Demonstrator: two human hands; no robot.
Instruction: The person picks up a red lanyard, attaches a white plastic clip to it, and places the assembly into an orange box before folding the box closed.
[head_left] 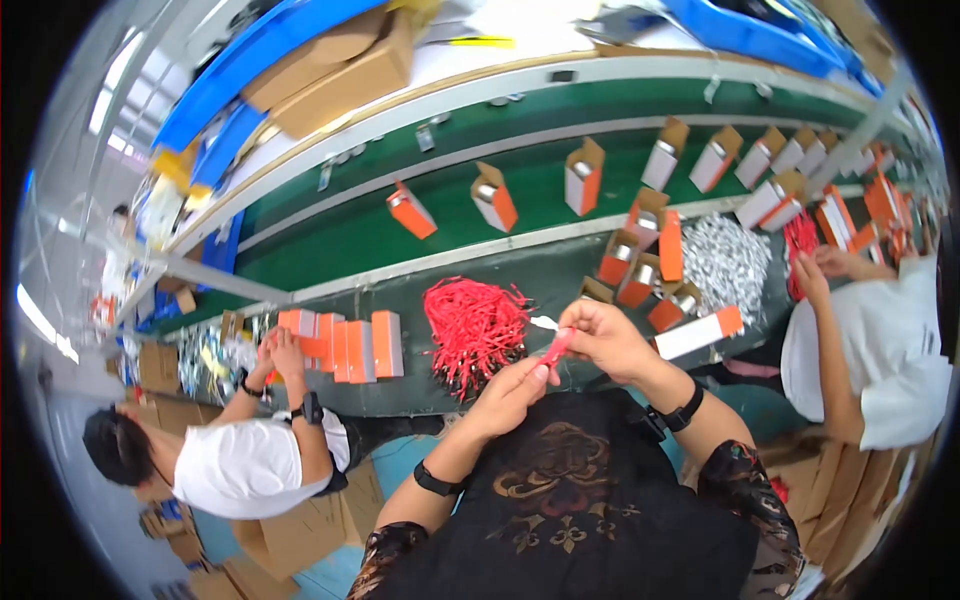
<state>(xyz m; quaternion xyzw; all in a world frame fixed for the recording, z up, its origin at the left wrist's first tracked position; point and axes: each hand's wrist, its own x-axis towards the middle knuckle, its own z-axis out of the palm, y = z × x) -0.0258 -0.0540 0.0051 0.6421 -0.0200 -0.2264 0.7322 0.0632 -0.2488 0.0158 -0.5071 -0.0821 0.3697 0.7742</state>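
Note:
Both hands meet in front of my chest over the bench edge. A short red cord point(556, 347) runs between them, pinched at its lower end by the fingers of my left hand point(508, 398). My right hand point(606, 342) grips its upper part between thumb and fingers. A small white piece point(544, 322) sticks out on the left of my right fingertips; whether it is joined to the cord I cannot tell. Just left of my hands lies a tangled heap of red cords point(474, 330) with dark ends.
Open orange-and-white boxes point(640, 283) and a heap of silvery small packets point(722, 265) lie to the right. More boxes point(583, 178) stand on the green conveyor belt point(350, 228). At left a co-worker point(250, 455) touches grouped boxes point(386, 345); another co-worker point(870, 340) handles red cords.

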